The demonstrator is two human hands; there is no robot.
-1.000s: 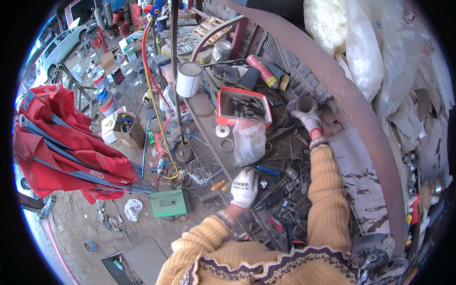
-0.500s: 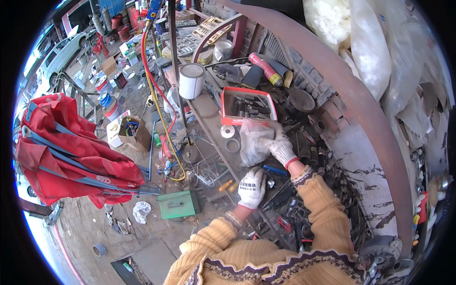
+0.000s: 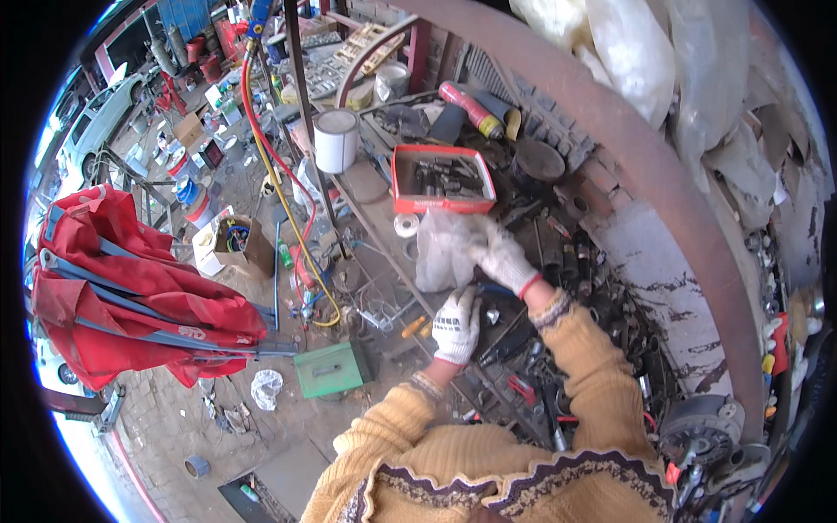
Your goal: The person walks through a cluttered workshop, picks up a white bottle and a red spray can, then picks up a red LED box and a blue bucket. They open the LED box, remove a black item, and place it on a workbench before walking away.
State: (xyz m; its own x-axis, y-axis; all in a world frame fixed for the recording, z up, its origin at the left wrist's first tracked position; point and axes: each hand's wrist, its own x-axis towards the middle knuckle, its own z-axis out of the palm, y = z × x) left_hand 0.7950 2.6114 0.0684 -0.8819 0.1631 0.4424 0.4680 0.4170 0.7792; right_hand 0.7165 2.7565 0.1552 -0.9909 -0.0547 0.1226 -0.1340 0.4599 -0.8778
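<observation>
A crumpled, translucent plastic bag [image 3: 443, 254] stands over the cluttered bench, just in front of a red-edged box. My right hand [image 3: 506, 261], in a white knitted glove, pinches the bag at its upper right side. What the bag holds cannot be made out. My left hand [image 3: 456, 329], in a white glove with dark print, is low at the bench's left edge. Its fingers are stretched toward the bag's bottom and seem to hold nothing. The open box [image 3: 445, 207] contains several dark metal tool pieces. Beside it lies a white tape roll [image 3: 406, 226].
A white can [image 3: 336, 144] stands behind the bench edge, and a red spray can [image 3: 471, 109] lies farther back. Dark metal parts crowd the bench at right. A green metal box [image 3: 331, 370] and folded red canopy [image 3: 131, 288] are at left. A curved rusty beam [image 3: 645, 131] arches at right.
The bag and my right hand shift slightly left in the picture, along with the whole view. My left hand's fingers stretch more upward, toward the bag.
</observation>
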